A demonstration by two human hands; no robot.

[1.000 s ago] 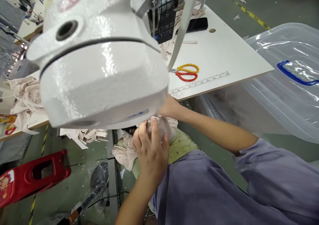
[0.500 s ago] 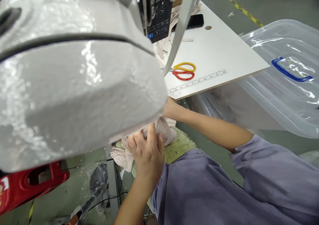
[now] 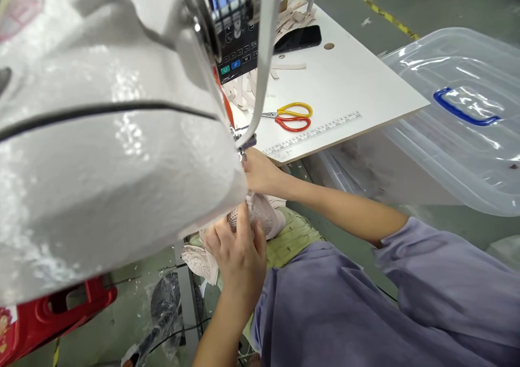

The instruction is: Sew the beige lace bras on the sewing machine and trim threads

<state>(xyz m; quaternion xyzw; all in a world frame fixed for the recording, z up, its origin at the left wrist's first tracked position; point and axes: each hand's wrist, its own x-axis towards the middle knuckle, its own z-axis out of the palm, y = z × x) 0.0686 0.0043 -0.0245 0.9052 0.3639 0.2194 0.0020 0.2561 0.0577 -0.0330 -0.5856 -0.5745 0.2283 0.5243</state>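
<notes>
A pale pink lace bra [image 3: 266, 215] lies under the front of a white sewing machine head [image 3: 122, 193], partly hidden by it. My left hand [image 3: 238, 248] is on the bra, its fingers bent over the lace and the thumb apart on the near side. Farther up, beside the needle area, my right hand [image 3: 262, 173] reaches in at the bra's far edge. Its fingertips are hidden behind the machine head, so their grip does not show. A loose lace part [image 3: 201, 263] hangs to the left of my left hand.
Red-and-yellow scissors [image 3: 294, 116], a printed ruler [image 3: 317, 134], a black phone [image 3: 298, 39] and fabric strips [image 3: 290, 20] are on the white table [image 3: 349, 69]. A clear plastic bin [image 3: 447, 139] stands right; a red stool [image 3: 60, 313] is lower left.
The view has shifted, so the machine head appears lower and farther left. More of my right hand and the presser area now shows. Both hands stay at the bra.
</notes>
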